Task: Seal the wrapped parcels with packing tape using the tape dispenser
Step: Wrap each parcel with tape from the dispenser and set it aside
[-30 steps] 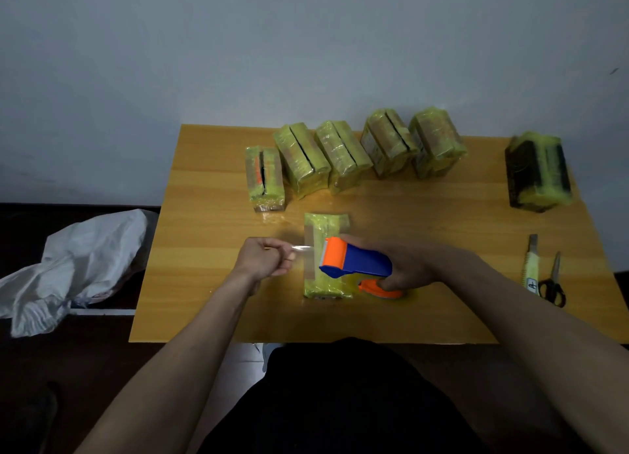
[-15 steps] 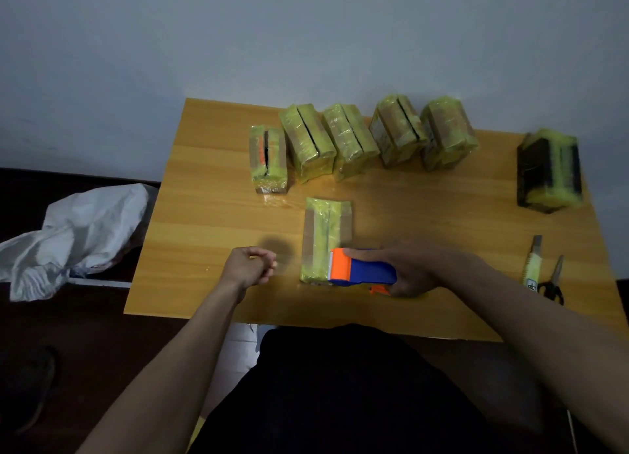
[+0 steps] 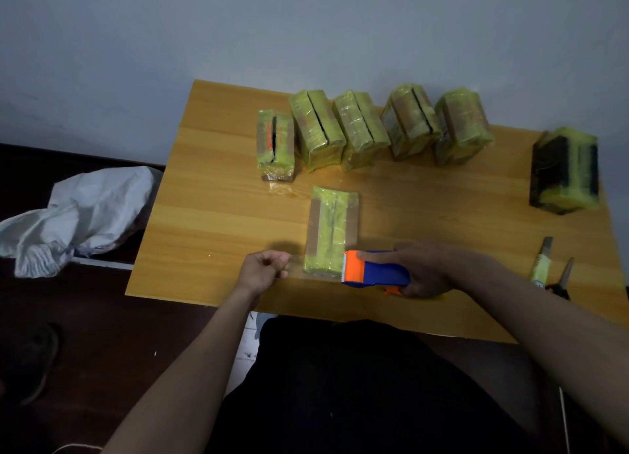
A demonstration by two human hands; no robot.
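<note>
Parcel [image 3: 333, 230], lying flat near the table's [image 3: 218, 215] near edge, is being taped across its near end: the tape dispenser [image 3: 374, 272] is gripped by the right hand [image 3: 425, 269], a clear tape end is apparently pinched in the left hand [image 3: 263, 271], and pressing down and cutting are judged next.

Glossy film-wrapped parcel [image 3: 332, 230], wood-grain table [image 3: 218, 215]

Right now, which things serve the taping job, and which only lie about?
Job: blue and orange tape dispenser in right hand; flat yellow wrapped parcel; left hand.
Idle: black scissors; yellow utility knife; white crumpled sack.
</note>
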